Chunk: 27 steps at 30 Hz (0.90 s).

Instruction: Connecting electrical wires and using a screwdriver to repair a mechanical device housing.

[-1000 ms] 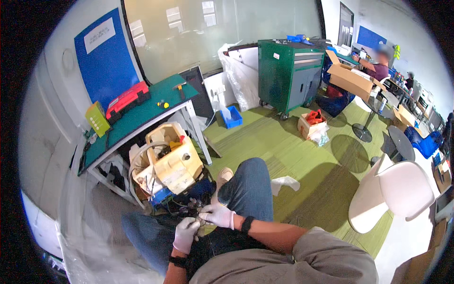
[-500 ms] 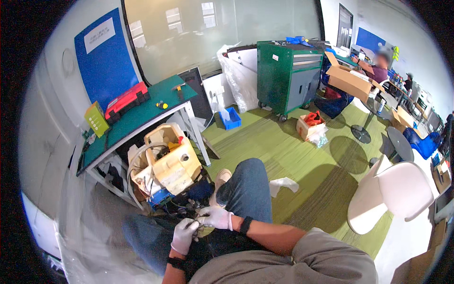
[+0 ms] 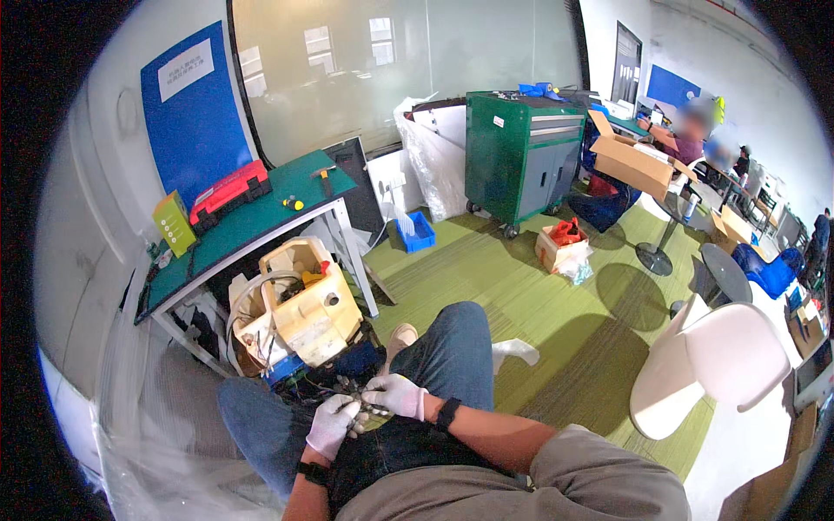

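Observation:
My left hand [image 3: 331, 427] and my right hand [image 3: 397, 396], both in white gloves, meet over my lap. Their fingers are closed in a pinch on a clump of small grey parts [image 3: 356, 424] that looks like wiring with connectors; its exact kind is too small to tell. More dark wires run from there towards an opened cream-coloured plastic machine housing [image 3: 314, 326], which stands just ahead on the left with a hose and cables in it. A blue part [image 3: 283, 372] shows at its lower edge.
A green-topped workbench [image 3: 252, 230] on the left carries a red toolbox [image 3: 230, 195], a hammer [image 3: 325, 181] and a green box [image 3: 174, 224]. Beyond stand a blue bin [image 3: 417, 233], a green tool cabinet [image 3: 521, 161] and an open carton [image 3: 634, 165]. A white chair [image 3: 734, 352] is right. People sit farther off.
The view has shifted slightly, so the room sits a little differently in the picture. My hands stay together on the grey parts, with small finger movements only.

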Motion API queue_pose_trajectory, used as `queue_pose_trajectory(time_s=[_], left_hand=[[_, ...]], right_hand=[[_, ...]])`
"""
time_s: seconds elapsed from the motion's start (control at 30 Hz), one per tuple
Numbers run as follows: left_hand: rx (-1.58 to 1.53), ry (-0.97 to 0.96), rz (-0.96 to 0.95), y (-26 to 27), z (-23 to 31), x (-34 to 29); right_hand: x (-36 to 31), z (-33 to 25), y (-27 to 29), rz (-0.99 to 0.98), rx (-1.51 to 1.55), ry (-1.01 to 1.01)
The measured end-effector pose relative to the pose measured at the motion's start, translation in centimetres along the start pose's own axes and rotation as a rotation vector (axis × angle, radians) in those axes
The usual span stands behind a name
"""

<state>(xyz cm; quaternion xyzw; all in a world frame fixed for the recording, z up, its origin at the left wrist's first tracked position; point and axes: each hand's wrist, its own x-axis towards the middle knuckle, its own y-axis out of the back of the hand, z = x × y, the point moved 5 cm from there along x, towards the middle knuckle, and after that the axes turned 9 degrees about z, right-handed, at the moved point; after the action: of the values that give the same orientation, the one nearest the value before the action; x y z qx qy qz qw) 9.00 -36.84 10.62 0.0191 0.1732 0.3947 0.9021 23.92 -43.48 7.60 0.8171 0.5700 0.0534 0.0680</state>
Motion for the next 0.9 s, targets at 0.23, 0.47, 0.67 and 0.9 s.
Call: queue_pose_trajectory(time_s=[0.23, 0.47, 0.67, 0.9], left_hand=[[-0.023, -0.024, -0.011, 0.7, -1.4, 0.1], [-0.076, -0.086, 0.034, 1.8, -1.5, 0.2], [-0.077, -0.085, 0.054, 1.8, -1.9, 0.3], [-0.129, -0.034, 0.021, 1.4, -1.5, -0.2]], right_hand=[[0.2, 0.0, -0.7, -0.025, -0.011, 0.008], [1.1, 0.0, -1.2, -0.048, -0.104, 0.028], [0.7, -0.6, -1.5, -0.065, -0.03, 0.006], [0.8, -0.2, -1.2, -0.024, -0.072, 0.024]])
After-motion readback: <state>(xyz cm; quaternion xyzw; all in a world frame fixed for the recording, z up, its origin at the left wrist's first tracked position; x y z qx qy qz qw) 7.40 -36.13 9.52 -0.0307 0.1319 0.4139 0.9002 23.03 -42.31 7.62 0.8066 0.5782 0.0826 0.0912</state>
